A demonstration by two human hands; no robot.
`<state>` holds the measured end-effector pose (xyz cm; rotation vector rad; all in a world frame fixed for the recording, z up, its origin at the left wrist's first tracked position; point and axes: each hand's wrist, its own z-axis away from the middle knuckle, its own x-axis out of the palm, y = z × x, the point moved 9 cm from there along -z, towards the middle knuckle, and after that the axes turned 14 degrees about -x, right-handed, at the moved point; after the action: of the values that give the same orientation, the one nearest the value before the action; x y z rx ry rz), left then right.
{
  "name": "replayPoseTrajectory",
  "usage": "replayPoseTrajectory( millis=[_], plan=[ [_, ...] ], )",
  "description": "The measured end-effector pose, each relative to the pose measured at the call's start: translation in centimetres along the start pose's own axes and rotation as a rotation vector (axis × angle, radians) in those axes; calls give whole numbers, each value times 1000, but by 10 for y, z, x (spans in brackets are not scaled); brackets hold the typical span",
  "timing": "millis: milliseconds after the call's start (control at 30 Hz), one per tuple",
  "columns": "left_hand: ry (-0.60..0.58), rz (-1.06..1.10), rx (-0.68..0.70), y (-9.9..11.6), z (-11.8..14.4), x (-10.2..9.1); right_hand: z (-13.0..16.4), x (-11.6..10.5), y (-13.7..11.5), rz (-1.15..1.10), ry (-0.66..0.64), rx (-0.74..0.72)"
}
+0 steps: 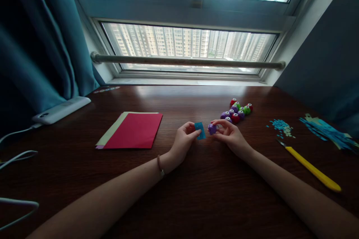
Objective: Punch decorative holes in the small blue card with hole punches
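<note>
My left hand (186, 134) pinches a small piece of blue paper (200, 130) between thumb and fingers. Just to its right, my right hand (228, 134) grips a small purple craft punch (212, 129) by its side. A narrow gap separates the paper from the punch. Behind my right hand stands a cluster of similar small punches (235, 118) in red, green and purple, each with a pale round top. The nearest of them is partly hidden by my right fingers.
Coloured paper sheets (134, 130), red on top, lie at left. On the right are blue paper bits (279, 124), blue paper strips (328, 130) and a yellow-handled craft knife (311, 166), blade pointing away. A white device (63, 110) and cables (17, 203) occupy the left edge.
</note>
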<state>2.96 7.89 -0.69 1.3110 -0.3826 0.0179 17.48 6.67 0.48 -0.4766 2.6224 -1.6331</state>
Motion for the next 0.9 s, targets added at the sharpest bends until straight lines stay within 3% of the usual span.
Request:
replayPoseTrajectory(
  millis=[567, 767, 900],
  plan=[
    [-84, -153, -70, -4, 0, 11, 5, 3, -3, 187, 6, -48],
    [-39, -241, -60, -5, -2, 8, 7, 6, -13, 365, -21, -136],
    [-85, -243, -65, -4, -1, 12, 8, 9, -17, 480, -68, -154]
  ],
)
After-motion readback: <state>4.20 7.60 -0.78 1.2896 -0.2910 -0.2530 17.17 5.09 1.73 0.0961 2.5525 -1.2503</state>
